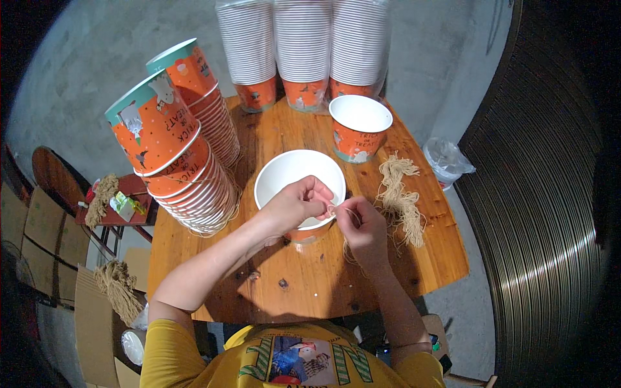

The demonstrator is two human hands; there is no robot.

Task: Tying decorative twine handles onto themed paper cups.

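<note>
A white-lined paper bucket [272,173] with an orange outside stands upright in front of me on the wooden table. My left hand [304,199] reaches over its right side, closed in a pinch on thin tan string. Just right of the rim, my right hand [363,229] also pinches the string, close to my left fingertips. A strand of it hangs below the right hand. Whether the string passes through the bucket's wall is hidden behind my fingers. Beside my right hand lies a loose bundle of tan string [400,199].
Two tall leaning stacks of orange buckets [158,123] stand on the left of the table [278,284]. Plastic-wrapped stacks [301,52] line the back. A single bucket [361,139] stands back right. More string bundles [118,290] hang over a cardboard box [94,323] at left.
</note>
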